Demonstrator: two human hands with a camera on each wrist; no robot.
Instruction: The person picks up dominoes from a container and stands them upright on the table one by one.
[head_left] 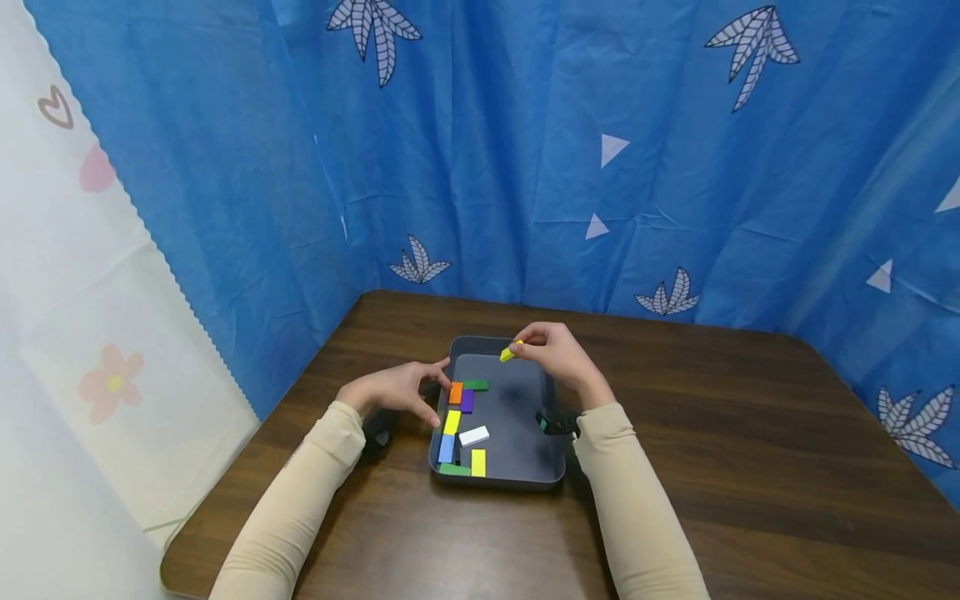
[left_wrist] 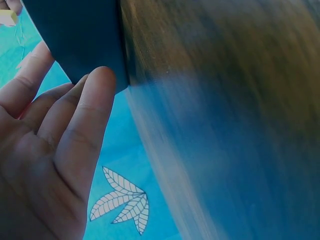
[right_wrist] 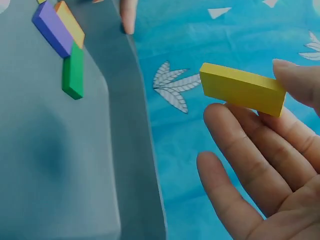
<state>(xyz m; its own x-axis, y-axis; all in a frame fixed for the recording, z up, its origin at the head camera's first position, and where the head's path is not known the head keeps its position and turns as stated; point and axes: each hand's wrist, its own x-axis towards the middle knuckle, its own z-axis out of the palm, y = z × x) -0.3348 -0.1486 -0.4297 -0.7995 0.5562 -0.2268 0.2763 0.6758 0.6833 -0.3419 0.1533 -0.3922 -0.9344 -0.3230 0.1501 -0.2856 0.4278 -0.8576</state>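
My right hand (head_left: pixel 558 357) pinches a yellow block (right_wrist: pixel 242 91) between thumb and fingers, above the far right part of a dark grey tray (head_left: pixel 517 446). My left hand (head_left: pixel 396 390) is at the tray's left side, thumb and forefinger spread apart; in the left wrist view its fingers (left_wrist: pixel 87 125) lie against the outer wall. Along that side inside the tray are an orange block (head_left: pixel 456 392), a purple block (head_left: pixel 467 402), a green block (head_left: pixel 477 386), a yellow block (head_left: pixel 452 422) and a light blue block (head_left: pixel 446 449). A white block (head_left: pixel 474 436) lies slanted beside them.
Near the tray's front left corner lie another green block (head_left: pixel 453 470) and another yellow block (head_left: pixel 478 463). The tray stands on a dark wooden table (head_left: pixel 720 442). Blue curtains (head_left: pixel 510 150) hang behind the table, with a pale curtain (head_left: pixel 82 292) at the left.
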